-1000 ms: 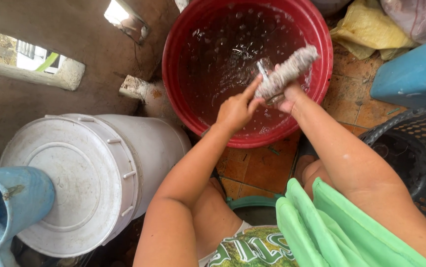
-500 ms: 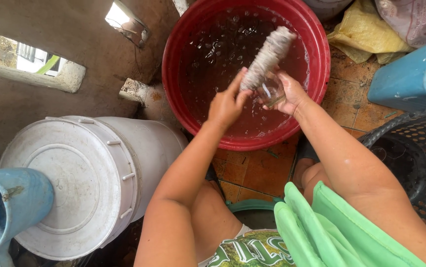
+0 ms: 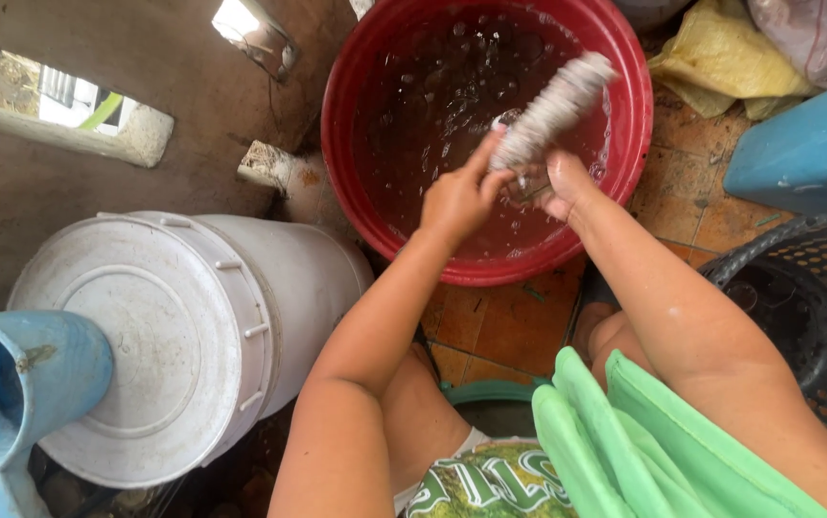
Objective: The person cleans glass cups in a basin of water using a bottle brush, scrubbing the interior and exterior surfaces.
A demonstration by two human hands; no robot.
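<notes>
Cloth [image 3: 555, 107] swung since half-second-ago frame: free end now points toward basin's [image 3: 624, 153] far right rim. Left hand [image 3: 456, 197] and right hand [image 3: 555, 184] both closed on its near end, over water. Step: wringing. Next, by my judgement: tighter twist, firm grip.

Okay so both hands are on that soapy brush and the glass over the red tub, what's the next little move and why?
Probably turn the glass a little in the right hand while the left hand works the sudsy brush. The brush sticks out at a slant over the water in the red tub, so only part of the glass seems to be getting scrubbed.
</notes>
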